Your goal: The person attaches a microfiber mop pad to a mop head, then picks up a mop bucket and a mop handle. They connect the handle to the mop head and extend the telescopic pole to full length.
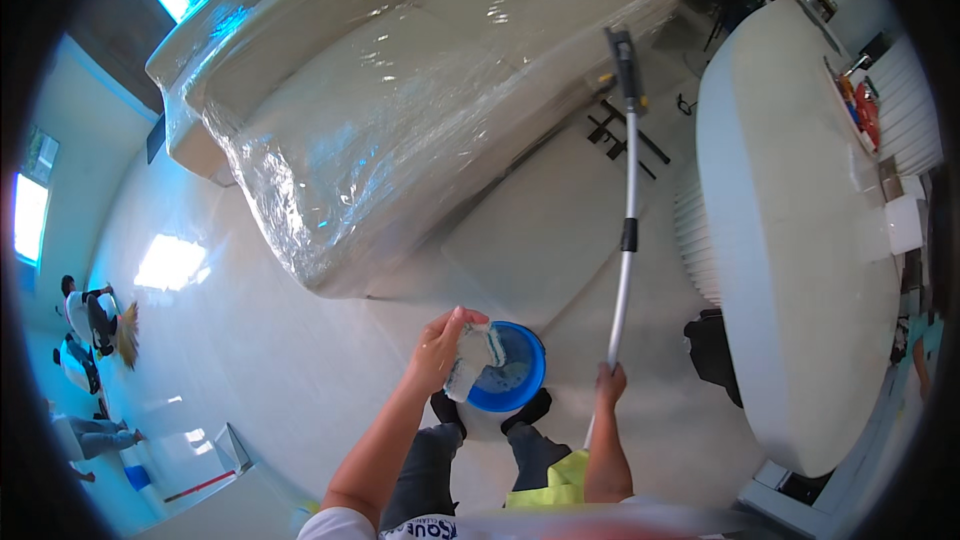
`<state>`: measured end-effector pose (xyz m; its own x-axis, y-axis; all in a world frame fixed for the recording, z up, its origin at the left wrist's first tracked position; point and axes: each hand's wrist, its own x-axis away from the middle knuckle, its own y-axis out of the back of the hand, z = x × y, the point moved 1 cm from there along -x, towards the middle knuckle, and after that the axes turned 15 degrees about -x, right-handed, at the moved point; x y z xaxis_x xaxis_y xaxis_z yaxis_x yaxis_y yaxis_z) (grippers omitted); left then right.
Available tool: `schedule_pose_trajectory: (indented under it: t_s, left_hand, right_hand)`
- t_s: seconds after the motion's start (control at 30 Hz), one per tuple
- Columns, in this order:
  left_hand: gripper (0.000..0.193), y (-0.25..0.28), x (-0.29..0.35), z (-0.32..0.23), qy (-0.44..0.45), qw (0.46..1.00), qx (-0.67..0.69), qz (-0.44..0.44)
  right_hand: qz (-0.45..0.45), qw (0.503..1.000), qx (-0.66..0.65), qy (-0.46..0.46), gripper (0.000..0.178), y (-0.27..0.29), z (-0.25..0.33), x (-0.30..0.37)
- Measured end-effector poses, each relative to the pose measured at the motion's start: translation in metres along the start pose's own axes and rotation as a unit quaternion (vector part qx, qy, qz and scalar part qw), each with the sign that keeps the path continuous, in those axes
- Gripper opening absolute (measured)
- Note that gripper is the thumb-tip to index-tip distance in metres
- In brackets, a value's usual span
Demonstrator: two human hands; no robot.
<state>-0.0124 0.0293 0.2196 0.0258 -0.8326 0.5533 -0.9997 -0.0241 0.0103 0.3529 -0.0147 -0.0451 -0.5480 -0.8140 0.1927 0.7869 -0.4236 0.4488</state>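
My left hand grips a wet, whitish cloth pad with a teal edge, its fingers curled over the top. The pad hangs over the left side of a blue bucket that holds cloudy water and stands by my feet. My right hand is wrapped round a silver telescopic pole. The pole slants up and away from me to a black head with yellow parts, near the sofa's right end. A yellow-green cloth hangs at my waist, beside my right forearm.
A large sofa wrapped in clear plastic fills the far side. At right stands a white rounded table with a ribbed base. Black metal parts lie on the floor near the pole. Far left, a person holds a broom; other people are nearby.
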Motion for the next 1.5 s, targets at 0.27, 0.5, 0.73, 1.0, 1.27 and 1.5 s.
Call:
schedule_pose_trajectory:
  t_s: [0.27, 0.5, 0.73, 1.0, 1.27, 1.5]
  left_hand:
    - [0.048, -0.010, -0.013, -0.079, -0.073, 0.991, -0.109, 0.017]
    - [0.058, 0.024, 0.018, -0.224, -0.323, 0.945, -0.058, 0.007]
    - [0.038, 0.050, 0.127, -0.331, -0.374, 0.893, -0.150, -0.201]
    - [0.028, -0.016, 0.189, -0.301, -0.406, 0.869, -0.212, -0.188]
    - [0.030, -0.083, 0.190, -0.292, -0.504, 0.833, -0.213, -0.083]
    - [0.038, -0.110, 0.196, -0.317, -0.480, 0.783, -0.390, -0.063]
  right_hand:
    - [0.143, 0.983, -0.098, -0.052, 0.019, 0.034, 0.159, 0.131]
    - [0.259, 0.946, -0.182, 0.068, 0.015, 0.055, 0.230, 0.193]
    - [0.356, 0.919, -0.009, 0.166, 0.038, 0.056, 0.248, 0.194]
    - [0.362, 0.826, -0.295, 0.315, 0.051, 0.052, 0.483, 0.152]
    - [0.400, 0.647, -0.380, 0.526, 0.080, 0.156, 0.703, 0.154]
    - [0.608, 0.620, -0.381, 0.317, 0.054, 0.187, 0.757, 0.151]
